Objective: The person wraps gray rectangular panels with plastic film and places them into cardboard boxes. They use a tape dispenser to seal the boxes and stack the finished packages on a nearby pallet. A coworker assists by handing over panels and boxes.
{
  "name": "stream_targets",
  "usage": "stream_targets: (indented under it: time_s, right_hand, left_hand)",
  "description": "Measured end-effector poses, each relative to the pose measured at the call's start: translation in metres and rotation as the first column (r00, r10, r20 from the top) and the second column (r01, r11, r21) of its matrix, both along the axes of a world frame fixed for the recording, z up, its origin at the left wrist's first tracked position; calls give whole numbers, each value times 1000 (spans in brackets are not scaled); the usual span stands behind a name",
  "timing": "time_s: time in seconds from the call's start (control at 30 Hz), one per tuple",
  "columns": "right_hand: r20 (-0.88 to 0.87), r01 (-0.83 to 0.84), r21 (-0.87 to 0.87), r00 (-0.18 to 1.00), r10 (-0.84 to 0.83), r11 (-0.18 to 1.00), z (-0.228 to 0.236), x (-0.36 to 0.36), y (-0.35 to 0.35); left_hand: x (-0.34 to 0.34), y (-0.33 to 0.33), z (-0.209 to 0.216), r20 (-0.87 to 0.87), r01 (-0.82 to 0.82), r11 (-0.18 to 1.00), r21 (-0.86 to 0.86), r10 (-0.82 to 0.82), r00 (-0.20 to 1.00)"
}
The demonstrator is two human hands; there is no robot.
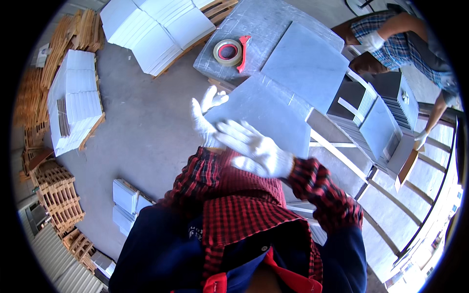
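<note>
A large grey square tile [266, 110] lies tilted in front of my chest. My left hand [204, 117], in a white knit glove, grips the tile's left corner with the fingers curled up past the edge. My right hand [254, 146], also gloved, lies flat on the tile's near edge with its fingers spread. Both forearms wear red-and-black checked sleeves. Beyond it a second grey tile [305, 63] rests on a plastic-wrapped grey stack [254, 22].
A tape roll in a red dispenser [228, 52] sits on the wrapped stack. A co-worker in a checked shirt [391, 41] handles tiles in a rack [381, 122] at right. White tile stacks [156, 29] [75, 97] and wooden pallets [58, 195] stand at left.
</note>
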State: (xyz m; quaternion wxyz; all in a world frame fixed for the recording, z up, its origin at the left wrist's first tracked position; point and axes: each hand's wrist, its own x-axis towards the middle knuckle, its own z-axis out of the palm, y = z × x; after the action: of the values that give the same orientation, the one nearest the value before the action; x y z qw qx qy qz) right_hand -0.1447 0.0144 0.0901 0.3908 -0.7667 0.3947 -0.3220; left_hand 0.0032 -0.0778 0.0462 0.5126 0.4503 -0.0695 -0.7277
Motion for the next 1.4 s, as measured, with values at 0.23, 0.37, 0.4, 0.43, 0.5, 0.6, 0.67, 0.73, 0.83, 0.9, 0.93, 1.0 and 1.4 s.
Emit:
stream_targets:
  time_s: [0.23, 0.37, 0.4, 0.43, 0.5, 0.6, 0.67, 0.73, 0.83, 0.9, 0.93, 1.0, 1.4]
  right_hand:
    - [85, -75, -111, 993, 85, 991, -76, -3, -65]
    - [35, 7, -88, 999, -4, 996, -97, -10, -86]
    - [-14, 87, -40, 996, -88, 995, -129, -18, -98]
    - [-58, 156, 8, 986, -155, 988, -161, -28, -108]
    - [-123, 221, 324, 974, -190, 920, -172, -70, -121]
    - [-122, 281, 322, 959, -254, 904, -203, -108, -75]
    - [-108, 263, 382, 965, -240, 886, -192, -139, -20]
    - [-121, 278, 447, 961, -250, 850, -185, -172, 33]
    - [-245, 400, 506, 916, -317, 764, -155, -176, 67]
    - [-179, 294, 393, 954, -241, 871, -125, -156, 43]
    - [-10, 249, 224, 967, -253, 942, -133, -132, 36]
    - [169, 150, 80, 972, -161, 985, -91, -86, -4]
    - [-74, 157, 302, 987, -141, 940, -169, -151, 27]
  left_hand:
    - [-5, 13, -8, -70, -167, 981, -95, 161, 984]
    - [-10, 12, -2, -109, -265, 960, -96, 254, 961]
    - [-5, 12, -16, -161, -216, 948, -234, 181, 970]
    - [-27, 9, 10, -47, -291, 933, -213, 288, 957]
    - [-13, 6, -6, -119, -34, 885, -465, -24, 993]
    - [-12, -9, -6, 75, -12, 911, -411, 48, 996]
    - [-31, -13, 6, 90, -64, 919, -388, 107, 990]
    - [-37, -15, 16, 95, -75, 921, -383, 119, 988]
    - [-44, -16, 21, 137, -82, 933, -350, 137, 981]
    - [-42, -16, 20, 155, -82, 930, -358, 146, 977]
    - [-47, -18, 23, 158, -72, 928, -364, 138, 978]
    - [-51, -16, 22, 148, -58, 930, -362, 119, 982]
    - [-50, -15, 26, 162, -94, 959, -267, 141, 977]
